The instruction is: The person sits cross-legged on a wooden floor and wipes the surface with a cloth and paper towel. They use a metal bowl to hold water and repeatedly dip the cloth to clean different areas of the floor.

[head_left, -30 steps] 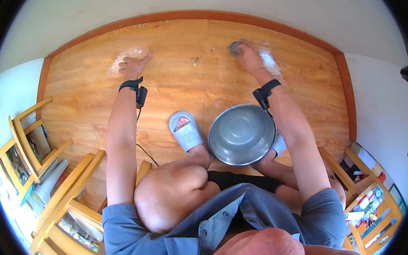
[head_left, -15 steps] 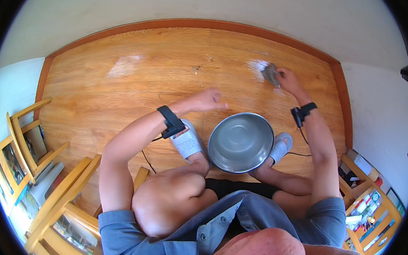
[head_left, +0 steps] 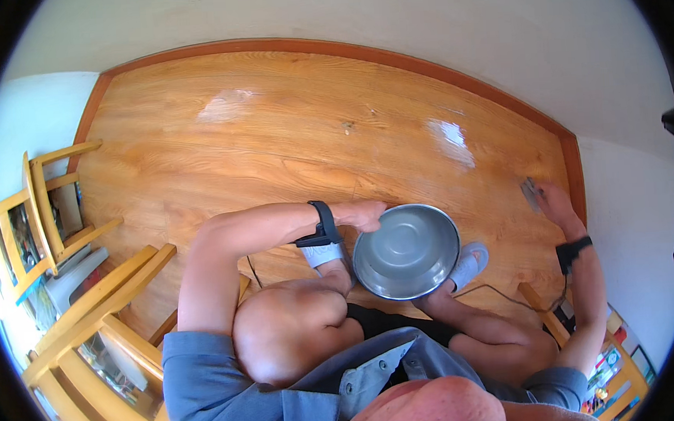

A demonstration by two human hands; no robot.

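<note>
A round grey metal basin [head_left: 402, 245] stands on the floor between my slippered feet, with a pale liquid look inside. My left hand [head_left: 362, 215] is closed on its far left rim, thumb and fingers at the edge. Out to the right, my right hand [head_left: 556, 202] is closed on a crumpled grey cloth [head_left: 533, 195], down at the floor near the right baseboard. Part of the cloth is hidden by the fingers. Black straps with small devices sit on both wrists.
The wood-look floor [head_left: 272, 153] has shiny patches and a small dark mark. A brown baseboard [head_left: 327, 44] edges the white walls. Wooden chairs [head_left: 40, 221] stand at left, another wooden frame [head_left: 629, 385] at lower right. A dark cable [head_left: 504, 293] runs by my right foot.
My left hand has come from over the floor to the basin's rim. My right hand has moved the cloth rightward and nearer, away from the shiny patch.
</note>
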